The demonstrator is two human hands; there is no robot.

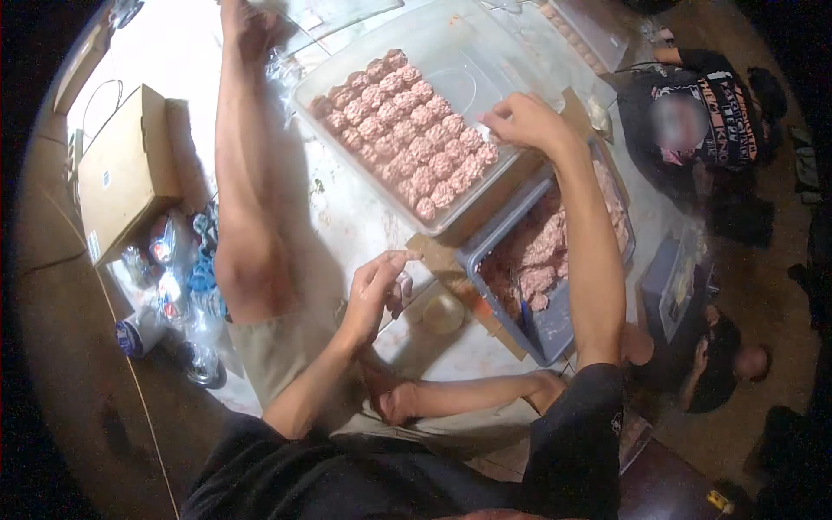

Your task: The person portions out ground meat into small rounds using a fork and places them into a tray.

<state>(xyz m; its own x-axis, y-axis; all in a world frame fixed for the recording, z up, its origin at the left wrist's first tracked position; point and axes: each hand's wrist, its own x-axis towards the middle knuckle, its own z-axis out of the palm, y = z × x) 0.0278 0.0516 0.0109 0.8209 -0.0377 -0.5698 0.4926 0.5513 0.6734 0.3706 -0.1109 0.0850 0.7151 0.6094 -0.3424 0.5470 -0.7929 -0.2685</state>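
In front of me is a translucent plastic container (455, 39) with rows of rough pink balls of minced-meat-like mixture (409, 123) on its floor. My right hand (530, 123) hovers over the container's right part, fingers drawn together beside the end of the rows; whether anything sits between the fingertips is hidden. My left hand (380, 289) is above the floor between my legs, index finger stretched out, the others loosely curled, with pinkish residue on them. Under my right forearm stands a grey-blue plastic tub (481, 260) holding a mass of pink mixture (543, 244) and a blue-handled utensil (524, 309).
A small round pale bowl or lid (443, 314) lies near the tub on flattened cardboard (432, 257). At left are a cardboard box (127, 175) and plastic-wrapped packages (172, 260). My bent legs (250, 195) flank the work area. Two people (689, 123) sit at right, near another grey tub (666, 286).
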